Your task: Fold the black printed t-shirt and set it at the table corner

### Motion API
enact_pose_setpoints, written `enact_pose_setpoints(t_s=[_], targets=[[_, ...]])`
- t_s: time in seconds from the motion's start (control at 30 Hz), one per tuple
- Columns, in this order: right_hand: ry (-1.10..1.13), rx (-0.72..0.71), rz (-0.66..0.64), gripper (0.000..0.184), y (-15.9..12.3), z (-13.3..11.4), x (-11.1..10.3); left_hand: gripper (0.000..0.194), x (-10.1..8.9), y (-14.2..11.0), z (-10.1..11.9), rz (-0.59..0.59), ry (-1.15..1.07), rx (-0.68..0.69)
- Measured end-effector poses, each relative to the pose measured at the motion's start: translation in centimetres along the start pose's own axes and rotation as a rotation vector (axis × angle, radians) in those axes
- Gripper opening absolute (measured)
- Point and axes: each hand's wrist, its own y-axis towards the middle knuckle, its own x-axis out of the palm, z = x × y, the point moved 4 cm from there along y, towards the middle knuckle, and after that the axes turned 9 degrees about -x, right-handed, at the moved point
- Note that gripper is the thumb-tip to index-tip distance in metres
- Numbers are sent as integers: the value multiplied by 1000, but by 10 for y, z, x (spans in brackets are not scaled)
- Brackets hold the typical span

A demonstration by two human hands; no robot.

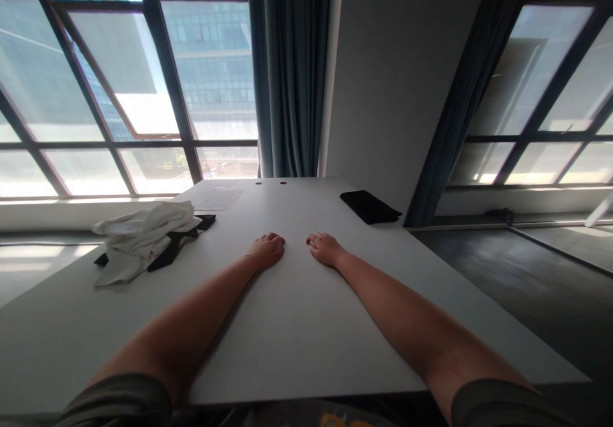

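Observation:
My left hand (268, 250) rests palm down on the white table (297, 325), left of the middle, its fingers curled in and nothing seen in them. Across a small gap, my right hand (325, 249) lies on the same surface, also loosely closed, with no object showing. A flat black folded item (370, 207) is nearest to my right hand, beyond it and to the right. On the left side of the table, apart from my left hand, a crumpled white cloth (143, 239) lies over dark fabric (167, 251).
Thin white sheets (218, 198) lie at the table's far left. Two small round dark spots (283, 183) show near the far edge. Behind stand a blue-grey curtain (290, 69), a pillar (393, 76) and large windows (205, 69), one pane tilted out.

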Motion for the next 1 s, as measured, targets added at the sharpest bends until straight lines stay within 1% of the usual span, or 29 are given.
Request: enact_pose_setpoints(t_s=[0.13, 0.2, 0.27, 0.37, 0.5, 0.63, 0.77, 1.0], targets=[[49, -83, -17, 46, -19, 11, 0, 50, -5, -16, -15, 13, -52, 68], [76, -74, -12, 48, -25, 21, 0, 51, -7, -19, -20, 6, -62, 72], [74, -36, 1, 52, -26, 31, 2, 50, -8, -19, -21, -3, -48, 70], [52, -72, 13, 56, -21, 38, 5, 48, -8, -17, -21, -4, -15, 71], [77, -125, 0, 60, -17, 38, 8, 48, -4, -14, -24, 15, 3, 87], [110, -104, -45, 66, -18, 36, 8, 48, 3, -7, -29, -1, -8, 84], [95, -103, -79, 70, -19, 34, 5, 47, 9, -1, -31, -12, -9, 63], [77, -106, -79, 71, -22, 32, 6, 50, 15, 1, -35, -10, -9, 82]])
